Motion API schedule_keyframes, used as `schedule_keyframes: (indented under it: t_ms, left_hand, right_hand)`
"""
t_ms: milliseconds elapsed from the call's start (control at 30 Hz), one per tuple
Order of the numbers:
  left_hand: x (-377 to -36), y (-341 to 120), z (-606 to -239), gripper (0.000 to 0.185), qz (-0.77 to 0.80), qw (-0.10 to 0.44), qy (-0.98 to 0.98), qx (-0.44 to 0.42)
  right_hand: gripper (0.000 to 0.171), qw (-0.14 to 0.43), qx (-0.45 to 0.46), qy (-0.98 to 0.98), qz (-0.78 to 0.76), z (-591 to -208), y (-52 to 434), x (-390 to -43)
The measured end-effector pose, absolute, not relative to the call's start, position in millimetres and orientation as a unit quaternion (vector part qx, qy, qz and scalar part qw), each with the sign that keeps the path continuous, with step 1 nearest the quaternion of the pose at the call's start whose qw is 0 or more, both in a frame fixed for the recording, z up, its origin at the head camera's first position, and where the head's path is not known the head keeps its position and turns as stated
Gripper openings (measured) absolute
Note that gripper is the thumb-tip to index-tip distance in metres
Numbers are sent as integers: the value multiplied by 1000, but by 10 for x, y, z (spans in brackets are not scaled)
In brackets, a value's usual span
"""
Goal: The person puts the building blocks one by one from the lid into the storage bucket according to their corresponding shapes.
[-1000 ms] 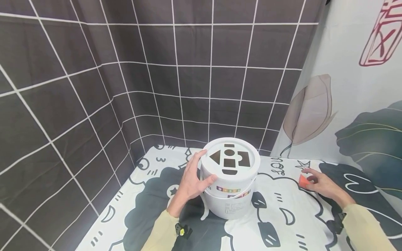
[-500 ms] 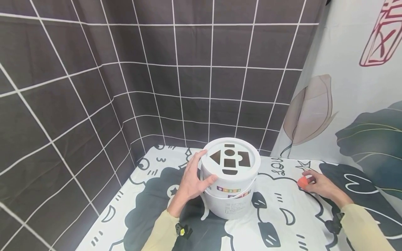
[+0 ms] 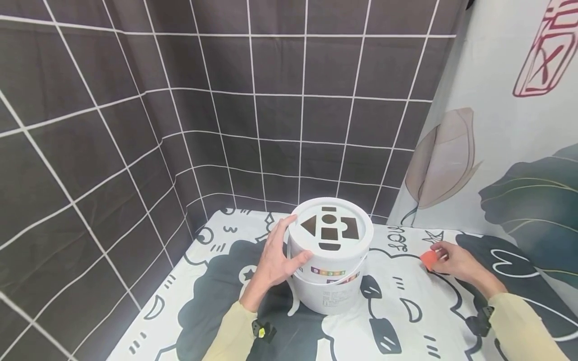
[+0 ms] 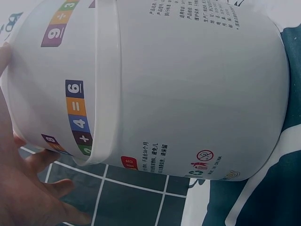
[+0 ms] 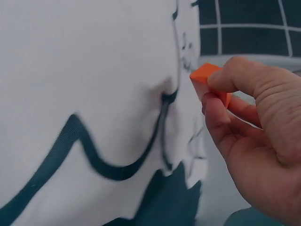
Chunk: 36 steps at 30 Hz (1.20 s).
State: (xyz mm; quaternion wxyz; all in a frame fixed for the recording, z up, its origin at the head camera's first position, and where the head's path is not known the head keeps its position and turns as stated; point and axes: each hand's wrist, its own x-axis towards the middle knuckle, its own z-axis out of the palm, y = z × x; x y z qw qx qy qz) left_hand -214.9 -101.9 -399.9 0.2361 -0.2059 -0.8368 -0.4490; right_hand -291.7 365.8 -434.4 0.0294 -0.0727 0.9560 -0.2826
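A white bucket (image 3: 331,281) (image 4: 188,89) stands in the middle of the table, closed by a white lid (image 3: 331,238) with several dark shape cut-outs. My left hand (image 3: 277,255) (image 4: 28,188) grips the lid's left side, fingers over the rim and thumb on the wall. To the right of the bucket, my right hand (image 3: 453,260) (image 5: 244,117) pinches a small orange block (image 3: 428,258) (image 5: 204,75) between thumb and fingers, just above the cloth.
A white tablecloth (image 3: 406,311) with black cartoon drawings covers the table. Dark tiled walls (image 3: 253,110) close off the left and back. A curtain with leaf prints (image 3: 506,150) hangs at the right.
My right hand has closed on the orange block, lifted it a little off the cloth and brought it slightly left. The left hand has stayed on the lid.
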Motion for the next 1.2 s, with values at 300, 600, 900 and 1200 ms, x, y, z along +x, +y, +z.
schedule_keyframes:
  t_ms: [300,600,900,1200]
  left_hand:
    - [-2166,-1019,-3994,91,-451,236,-837,-202]
    - [-2163,-1021,-4005,90,-450,233,-838,-202]
    - [-2151,-1021,-3995,91,-453,224,-840,-196]
    - [-2143,-1022,-3993,88,-456,233,-834,-206]
  right_hand:
    - [58,-9,-139,951,-278,-3877,3348,-2846]
    - [55,-25,-211,931,-297,-3509,3047,-2743]
    - [49,-42,-277,908,-311,-3104,2811,-2649]
    - [52,-52,-273,918,-283,-2747,2520,-2539]
